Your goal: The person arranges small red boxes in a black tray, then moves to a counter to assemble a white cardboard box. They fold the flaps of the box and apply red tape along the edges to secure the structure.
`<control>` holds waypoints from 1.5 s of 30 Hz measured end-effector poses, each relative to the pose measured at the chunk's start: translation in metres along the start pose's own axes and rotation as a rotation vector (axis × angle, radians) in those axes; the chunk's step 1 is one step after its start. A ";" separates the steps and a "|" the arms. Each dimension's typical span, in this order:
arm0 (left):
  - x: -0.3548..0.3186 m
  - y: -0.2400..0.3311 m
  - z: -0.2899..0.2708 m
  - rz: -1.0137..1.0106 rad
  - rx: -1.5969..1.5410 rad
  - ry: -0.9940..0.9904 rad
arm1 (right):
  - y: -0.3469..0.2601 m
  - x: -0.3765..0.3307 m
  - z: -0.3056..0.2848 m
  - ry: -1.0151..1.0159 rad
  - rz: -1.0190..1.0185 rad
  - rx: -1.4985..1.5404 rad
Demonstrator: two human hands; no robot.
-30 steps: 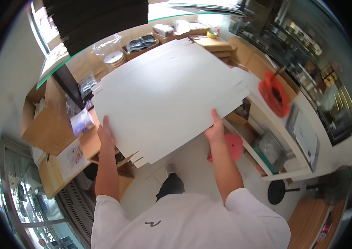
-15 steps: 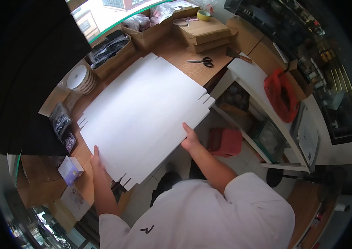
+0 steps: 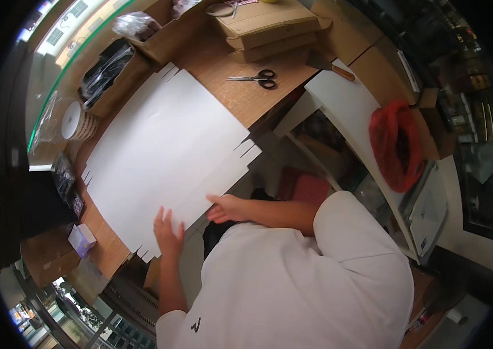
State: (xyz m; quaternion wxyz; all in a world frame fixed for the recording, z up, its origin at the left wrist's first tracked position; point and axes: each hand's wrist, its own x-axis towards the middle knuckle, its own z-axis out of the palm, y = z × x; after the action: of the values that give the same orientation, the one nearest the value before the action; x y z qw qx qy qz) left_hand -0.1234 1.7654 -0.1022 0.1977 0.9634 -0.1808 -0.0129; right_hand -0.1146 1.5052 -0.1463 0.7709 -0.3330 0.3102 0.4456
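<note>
A large white cardboard sheet (image 3: 159,145) with slotted corners lies flat across the wooden table, its near edge reaching past the tabletop. My left hand (image 3: 168,234) is over the near part of the sheet, fingers spread and holding nothing. Close to the sheet's near edge is my right hand (image 3: 224,208), also with fingers apart, the thumb over the board. Whether either hand touches the sheet I cannot tell.
Black-handled scissors (image 3: 261,78) lie beyond the sheet, near stacked brown boxes (image 3: 275,29). A wooden-handled blade (image 3: 339,71) is on the white stand at right, with a red bag (image 3: 396,145). At left are a ribbon roll (image 3: 78,122) and a tissue box (image 3: 82,239).
Both hands have let go of the sheet's edges and come closer together. The sheet has settled farther onto the table. My view has shifted somewhat.
</note>
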 end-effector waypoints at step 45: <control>0.000 0.045 0.045 -0.140 0.067 -0.073 | -0.174 -0.173 -0.366 1.801 -1.015 -1.034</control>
State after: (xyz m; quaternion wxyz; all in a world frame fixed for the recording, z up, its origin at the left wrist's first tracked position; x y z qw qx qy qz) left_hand -0.1431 1.7102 -0.1264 0.1573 0.9786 -0.1206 -0.0556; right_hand -0.0966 1.0667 -0.1847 0.1324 -0.8921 0.3586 -0.2408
